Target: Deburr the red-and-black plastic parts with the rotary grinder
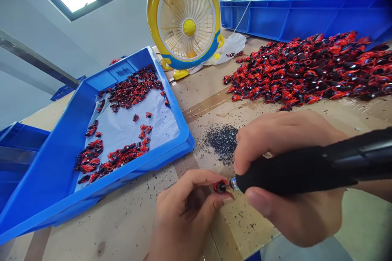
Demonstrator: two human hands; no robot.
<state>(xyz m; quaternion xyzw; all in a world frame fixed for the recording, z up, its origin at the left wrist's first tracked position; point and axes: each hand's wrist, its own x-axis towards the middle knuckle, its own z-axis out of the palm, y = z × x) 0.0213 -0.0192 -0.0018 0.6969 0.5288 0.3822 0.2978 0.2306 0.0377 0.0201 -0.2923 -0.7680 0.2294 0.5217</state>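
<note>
1. Red and black, a small part (216, 187) sits at near centre, pinched between the thumb and forefinger of the left hand (183, 208).
2. The right hand (290, 128) is wrapped around a black handheld tool (284, 171), its metal tip (234, 182) at or just beside the part (contact is too fine for us to confirm).
3. We judge the work to be midway: one piece in hand, a large heap (294, 73) of similar ones to the right, and smaller clusters in the blue tray (188, 139) at left. Which are finished, we cannot tell.
4. Dark crumbs (225, 142) lie on the table (122, 224) just beyond the hands.
5. We see a dark, rounded core edged in red on the held part; much of it is hidden by fingers.
</note>
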